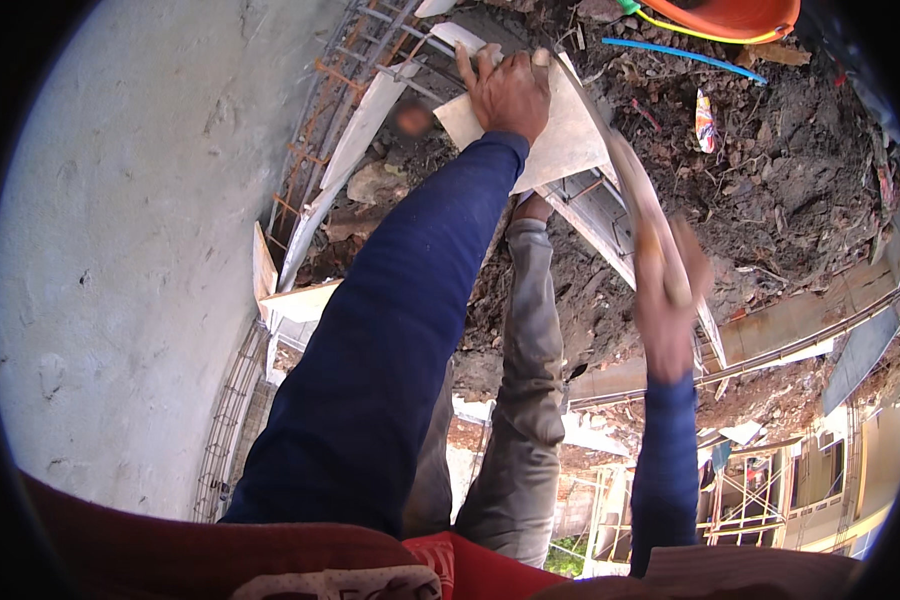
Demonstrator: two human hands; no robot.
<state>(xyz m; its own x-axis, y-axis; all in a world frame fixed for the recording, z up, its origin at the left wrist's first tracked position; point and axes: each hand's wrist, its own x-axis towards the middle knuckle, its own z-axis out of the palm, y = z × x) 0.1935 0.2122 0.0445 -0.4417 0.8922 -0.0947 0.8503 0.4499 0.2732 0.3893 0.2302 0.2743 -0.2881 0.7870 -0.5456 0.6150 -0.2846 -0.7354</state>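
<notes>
My left hand (510,95) bears down on a pale flat board (567,130), its fingers bent near the far edge. Along the board's right edge runs a long tool (625,165) with a wooden handle and a narrow dark front part, seen nearly edge-on. My right hand (667,300), smeared by motion, is closed around the handle's near end. Under the board, a timber frame (590,232) slants toward the right. My trouser leg (533,340) and part of a foot (535,207) show just below the board. Whether the tool touches the board is unclear.
A grey plastered wall (140,250) fills the left, with a steel rebar cage (315,130) and boards (365,130) beside it. On the dark soil (770,190) lie a blue strip (685,55), a wrapper (705,122) and an orange bucket (735,18). Scaffolding (750,495) stands lower right.
</notes>
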